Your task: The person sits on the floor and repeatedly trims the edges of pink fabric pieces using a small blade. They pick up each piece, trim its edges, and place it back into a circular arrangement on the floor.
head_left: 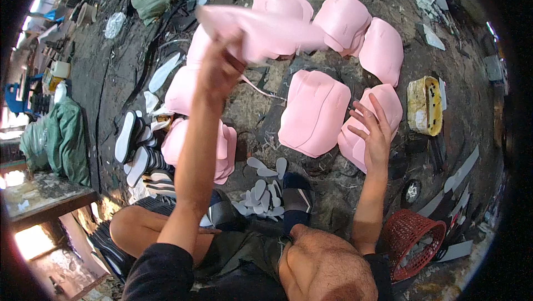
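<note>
My left hand (223, 70) is raised at the far left of the work area, its fingers closed on a thin pink foam-like sheet (266, 31) that is smeared by motion. Beneath it, other pink sheets are partly covered from view. My right hand (373, 134) has its fingers spread over a stack of pink sheets (383, 106) at the right; whether it touches the stack I cannot tell. Just left of that lies another overlapping pink stack (313, 113). More piles of pink sheets (342, 19) lie in a rough ring on the floor, one (225, 151) beside my left forearm.
Small grey sole-shaped pieces (260, 196) lie between my feet. Rows of sandal soles (129, 137) line the left. A yellow cut-open container (425, 105) and a red plastic basket (413, 242) stand at the right. Green sacks (66, 140) sit at the left, with scraps scattered on the dark floor.
</note>
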`<state>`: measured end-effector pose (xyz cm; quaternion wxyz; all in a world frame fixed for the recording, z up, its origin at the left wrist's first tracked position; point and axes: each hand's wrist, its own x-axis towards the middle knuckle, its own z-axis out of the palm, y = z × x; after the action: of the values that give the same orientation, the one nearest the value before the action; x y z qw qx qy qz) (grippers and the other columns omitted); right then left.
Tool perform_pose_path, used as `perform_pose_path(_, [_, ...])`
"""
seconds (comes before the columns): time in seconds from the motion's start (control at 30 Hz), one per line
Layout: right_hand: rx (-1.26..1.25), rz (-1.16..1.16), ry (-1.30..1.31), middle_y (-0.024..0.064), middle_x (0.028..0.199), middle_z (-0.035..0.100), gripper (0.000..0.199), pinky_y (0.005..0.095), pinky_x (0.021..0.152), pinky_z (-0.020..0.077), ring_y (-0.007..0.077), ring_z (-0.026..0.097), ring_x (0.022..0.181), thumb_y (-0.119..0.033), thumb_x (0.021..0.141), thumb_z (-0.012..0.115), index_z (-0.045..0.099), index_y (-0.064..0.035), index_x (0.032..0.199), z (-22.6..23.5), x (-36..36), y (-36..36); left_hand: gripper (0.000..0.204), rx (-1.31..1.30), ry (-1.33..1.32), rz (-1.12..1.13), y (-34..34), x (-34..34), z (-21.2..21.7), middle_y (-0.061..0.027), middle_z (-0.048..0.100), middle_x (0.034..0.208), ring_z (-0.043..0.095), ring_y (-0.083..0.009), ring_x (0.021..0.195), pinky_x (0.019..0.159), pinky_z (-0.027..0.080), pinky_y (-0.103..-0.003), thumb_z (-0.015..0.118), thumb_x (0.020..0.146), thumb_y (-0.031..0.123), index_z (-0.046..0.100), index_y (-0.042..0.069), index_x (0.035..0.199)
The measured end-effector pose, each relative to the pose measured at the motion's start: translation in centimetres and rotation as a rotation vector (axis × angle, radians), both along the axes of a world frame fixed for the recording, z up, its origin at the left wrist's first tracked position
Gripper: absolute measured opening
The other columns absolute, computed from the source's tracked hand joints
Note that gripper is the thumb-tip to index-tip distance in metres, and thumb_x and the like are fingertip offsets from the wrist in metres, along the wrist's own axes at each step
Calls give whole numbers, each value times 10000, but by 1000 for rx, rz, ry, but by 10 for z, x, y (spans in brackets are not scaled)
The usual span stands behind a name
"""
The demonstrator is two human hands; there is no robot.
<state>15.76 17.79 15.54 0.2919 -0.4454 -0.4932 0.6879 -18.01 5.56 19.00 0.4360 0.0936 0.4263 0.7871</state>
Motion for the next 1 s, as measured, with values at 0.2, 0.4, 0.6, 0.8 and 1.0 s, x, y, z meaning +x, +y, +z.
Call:
perform_pose_path(0.2, [53,157,-226,131,1167,690,389,327,798,559,197,670,1013,-222,983,574,580,-64,1338,-48,-3,-12,164,-59,-58,383,-13,-122,-89,-123,643,1053,690,-230,922,825,634,-353,566,957,13,568,-9,1120])
perform_pose_path(0.4, [849,359,-628,155,1186,662,417,400,935,504,329,630,1100,-234,923,638,603,-31,1285,-178,-25,45,625,-685,-275,612,5,-98,-178,-200,567,1208,600,-286,1005,782,551,-415,742,827,15,418,-95,1349])
perform_pose_path(0.6, [837,440,-1010,139,1210,593,453,443,934,509,344,570,1150,-291,819,730,631,-90,1213,-122,-113,58,158,-701,425,563,-83,112,-109,-13,665,882,591,-105,782,736,472,-240,639,936,110,705,-10,1014])
perform_pose_path(0.8, [802,606,-953,176,1049,669,317,472,864,522,346,658,1006,-312,838,688,619,-69,1029,-135,-129,74,377,-1034,1249,-188,-179,249,-153,-121,605,1051,586,-323,968,848,493,-417,708,774,50,691,75,1150])
perform_pose_path(1.0, [1015,722,-43,169,1001,715,251,411,855,528,347,692,908,-147,860,627,662,-43,1086,-11,-115,-24,308,-1046,1400,-164,-202,237,-175,-105,548,1028,545,-310,962,781,451,-426,728,738,79,679,90,1041])
